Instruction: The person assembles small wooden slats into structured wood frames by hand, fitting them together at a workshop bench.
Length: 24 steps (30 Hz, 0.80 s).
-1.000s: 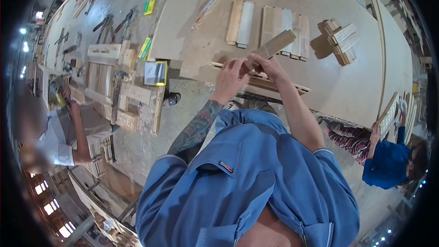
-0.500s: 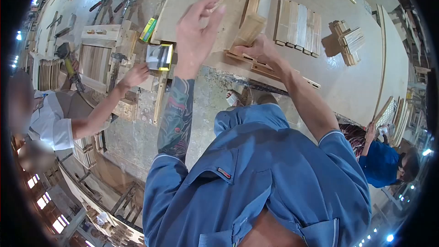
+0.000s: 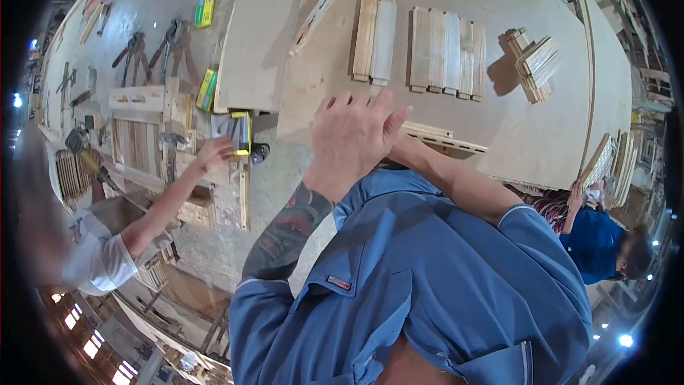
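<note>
Grey contents are seen in the yellow-edged box [image 3: 246, 135] at left, reached by a co-worker's hand [image 3: 214, 155]; the left hand [image 3: 350, 134], fingers loosely extended, is held before the mostly hidden right hand [image 3: 401, 148]; neither grip can be told; slotted strips [image 3: 456, 144] are seen just right.

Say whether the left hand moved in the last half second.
Yes: measured against the wider group of slats, the left hand has shifted right and lower in the picture.
</note>
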{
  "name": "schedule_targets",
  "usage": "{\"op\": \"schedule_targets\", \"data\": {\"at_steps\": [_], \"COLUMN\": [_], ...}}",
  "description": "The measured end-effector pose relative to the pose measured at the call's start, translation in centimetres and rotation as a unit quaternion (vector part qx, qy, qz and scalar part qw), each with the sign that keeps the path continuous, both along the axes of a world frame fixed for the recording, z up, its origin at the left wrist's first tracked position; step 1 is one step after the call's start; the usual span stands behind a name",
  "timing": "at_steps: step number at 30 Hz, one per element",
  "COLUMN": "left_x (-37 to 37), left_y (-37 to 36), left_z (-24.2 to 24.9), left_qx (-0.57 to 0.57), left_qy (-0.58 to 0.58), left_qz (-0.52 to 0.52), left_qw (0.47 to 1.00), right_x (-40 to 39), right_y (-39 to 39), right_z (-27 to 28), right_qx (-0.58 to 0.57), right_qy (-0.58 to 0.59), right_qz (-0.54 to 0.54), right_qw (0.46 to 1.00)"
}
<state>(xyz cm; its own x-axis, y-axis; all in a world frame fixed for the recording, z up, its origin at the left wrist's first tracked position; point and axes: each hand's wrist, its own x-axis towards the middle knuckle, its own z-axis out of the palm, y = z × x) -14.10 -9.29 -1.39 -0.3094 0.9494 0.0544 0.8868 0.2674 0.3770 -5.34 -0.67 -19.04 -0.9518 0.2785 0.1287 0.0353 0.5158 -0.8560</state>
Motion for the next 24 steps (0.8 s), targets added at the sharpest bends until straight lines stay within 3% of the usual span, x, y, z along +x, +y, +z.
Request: {"op": "schedule_targets", "data": {"at_steps": [3,4,5,6,7,8,10,12,13,14,15,16,18,19,20,22,24], "left_x": [-0.3,-0.3,-0.1,0.0,0.0,0.0,-0.1,-0.7,-0.6,-0.8,-1.0,-1.0,-0.9,-0.9,-1.1,-1.0,-0.9], "left_y": [-0.1,-0.1,0.0,0.0,0.4,0.7,1.5,2.6,2.7,2.9,3.2,3.3,3.1,3.2,3.2,2.9,3.0], "left_z": [0.5,0.9,1.2,1.6,2.1,2.9,3.4,3.4,3.7,3.2,2.4,1.8,1.3,1.3,1.1,0.9,0.8], "left_qx": [-0.006,-0.006,0.018,0.04,0.039,0.073,0.105,0.236,0.196,0.195,0.172,0.148,0.158,0.176,0.177,0.19,0.19], "left_qy": [-0.014,-0.008,-0.014,-0.02,-0.014,-0.032,-0.047,-0.181,-0.284,-0.286,-0.352,-0.417,-0.404,-0.384,-0.386,-0.371,-0.362], "left_qz": [-0.013,-0.016,-0.01,-0.005,-0.01,-0.012,-0.018,-0.013,0.037,0.039,0.072,0.106,0.101,0.094,0.098,0.082,0.082], "left_qw": [1.0,1.0,1.0,0.999,0.999,0.997,0.993,0.955,0.938,0.937,0.917,0.891,0.895,0.902,0.9,0.906,0.909], "right_x": [2.6,1.5,0.1,-1.7,-3.9,-5.1,-5.7,-5.8,-5.4,-4.8,-3.6,-2.8,-0.6,0.7,1.5,3.2,4.4], "right_y": [3.5,4.9,6.7,7.2,7.0,6.6,5.8,6.3,7.2,8.4,10.3,9.6,8.1,6.4,5.1,2.7,2.0], "right_z": [-1.2,0.4,1.8,-0.2,-3.7,-5.5,-5.5,-4.4,-3.3,-3.1,-5.2,-3.9,-0.1,2.1,2.2,1.4,0.7], "right_qx": [0.077,-0.009,-0.096,-0.1,0.073,0.239,0.238,0.242,0.083,-0.076,-0.172,-0.171,-0.296,-0.287,-0.285,-0.342,-0.283], "right_qy": [-0.064,-0.158,-0.245,-0.24,-0.267,-0.285,-0.28,-0.272,-0.306,-0.334,-0.342,-0.348,-0.171,-0.083,-0.087,0.022,-0.016], "right_qz": [0.047,-0.105,-0.252,-0.255,-0.393,-0.51,-0.508,-0.504,-0.485,-0.452,-0.33,-0.327,-0.347,-0.361,-0.358,-0.229,-0.196], "right_qw": [0.994,0.982,0.931,0.931,0.877,0.775,0.779,0.784,0.815,0.824,0.863,0.862,0.873,0.884,0.885,0.911,0.939]}}
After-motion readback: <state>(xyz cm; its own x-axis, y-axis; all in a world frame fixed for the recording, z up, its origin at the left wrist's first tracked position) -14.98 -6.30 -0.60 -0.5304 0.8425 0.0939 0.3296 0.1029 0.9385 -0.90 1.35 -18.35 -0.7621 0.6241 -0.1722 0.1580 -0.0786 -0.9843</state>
